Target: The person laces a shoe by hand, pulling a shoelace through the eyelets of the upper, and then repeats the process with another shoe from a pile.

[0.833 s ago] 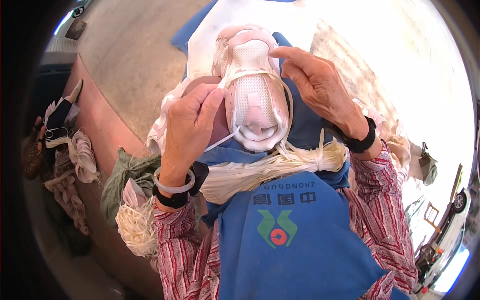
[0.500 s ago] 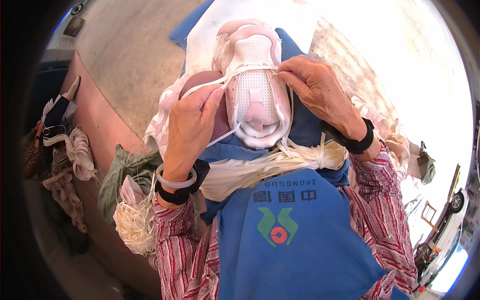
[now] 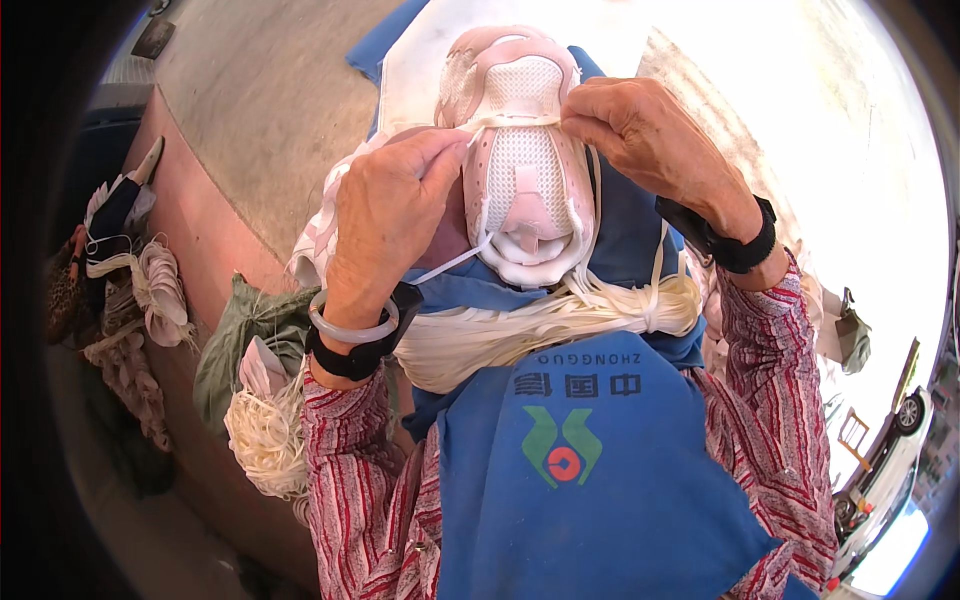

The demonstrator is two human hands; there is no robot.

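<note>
A pink and white sneaker (image 3: 520,175) sits upright in front of me, its heel toward me and its toe pointing away. A flat cream shoelace (image 3: 510,122) runs across the lower end of its lacing area. My left hand (image 3: 395,205) is closed in a pinch on the lace at the sneaker's left side. On the right side my right hand (image 3: 640,130) pinches the lace close to the eyelets. A loose length of lace hangs from the left of the collar. The fingertips of both hands are partly hidden.
A thick bundle of cream laces (image 3: 550,325) lies across my lap on a blue apron (image 3: 600,480). More pale shoe parts (image 3: 325,215) lie beside my left hand. A green sack (image 3: 250,335) and a tangled lace heap (image 3: 265,435) are at left. Farther right stands a white car (image 3: 890,480).
Both hands have drawn apart and the lace now lies flatter and tighter across the sneaker. My right hand has moved slightly up. The sneaker appears shifted a little right and up.
</note>
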